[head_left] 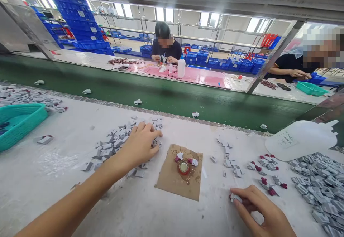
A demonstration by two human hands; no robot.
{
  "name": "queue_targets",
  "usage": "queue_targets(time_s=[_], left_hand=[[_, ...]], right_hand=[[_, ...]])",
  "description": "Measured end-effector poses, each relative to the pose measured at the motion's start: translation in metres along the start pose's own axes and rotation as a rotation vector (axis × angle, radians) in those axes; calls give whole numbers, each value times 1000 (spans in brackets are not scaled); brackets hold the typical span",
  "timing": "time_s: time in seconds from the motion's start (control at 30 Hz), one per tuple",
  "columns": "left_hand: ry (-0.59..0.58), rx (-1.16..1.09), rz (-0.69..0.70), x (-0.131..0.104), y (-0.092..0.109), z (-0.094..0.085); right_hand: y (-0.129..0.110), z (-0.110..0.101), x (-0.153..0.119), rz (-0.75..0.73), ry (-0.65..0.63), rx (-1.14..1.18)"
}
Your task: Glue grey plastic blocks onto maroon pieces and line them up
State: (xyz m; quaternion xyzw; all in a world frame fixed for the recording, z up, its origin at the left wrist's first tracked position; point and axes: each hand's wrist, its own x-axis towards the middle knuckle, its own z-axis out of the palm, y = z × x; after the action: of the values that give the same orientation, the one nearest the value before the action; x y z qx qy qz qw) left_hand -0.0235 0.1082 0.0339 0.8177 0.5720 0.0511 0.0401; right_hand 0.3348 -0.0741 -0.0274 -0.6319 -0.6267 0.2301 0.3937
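My left hand (pixel 143 144) reaches over a pile of small grey plastic parts (pixel 114 142). Its fingers are bent and apart, with loose parts below and between them; some fingertips are hidden. Low on the right, my right hand (pixel 262 210) pinches a small grey plastic part with a dark red piece (pixel 235 198) between thumb and forefinger, just above the table. Between the hands lies a brown cardboard square (pixel 168 178) with wet stains. On it sit a round red-rimmed cap (pixel 183 167) and two grey-and-red parts (pixel 194 162).
A white plastic bottle (pixel 298 140) lies at the right beside a heap of grey parts (pixel 319 183). Grey-and-red parts (pixel 271 185) are scattered nearby. A teal basket (pixel 24 126) stands left. Beyond runs a green conveyor belt (pixel 166 104) carrying several parts; two people work across it.
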Motion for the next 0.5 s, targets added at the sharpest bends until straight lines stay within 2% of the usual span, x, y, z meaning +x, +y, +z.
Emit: queue_targets(time_s=[0.13,0.33,0.4,0.5], left_hand=[[17,-3,46,-3,4,6],[55,-79,89,1,7,11],[50,-143,104,-3,9,11],[1,-287,107,-20,16,14]], right_hand=[[2,1,0,-29,-89,-57],[-14,10,0,48,-22,-92],[-21,11,3,102,-41,-17],[-31,16,10,196,-61,189]])
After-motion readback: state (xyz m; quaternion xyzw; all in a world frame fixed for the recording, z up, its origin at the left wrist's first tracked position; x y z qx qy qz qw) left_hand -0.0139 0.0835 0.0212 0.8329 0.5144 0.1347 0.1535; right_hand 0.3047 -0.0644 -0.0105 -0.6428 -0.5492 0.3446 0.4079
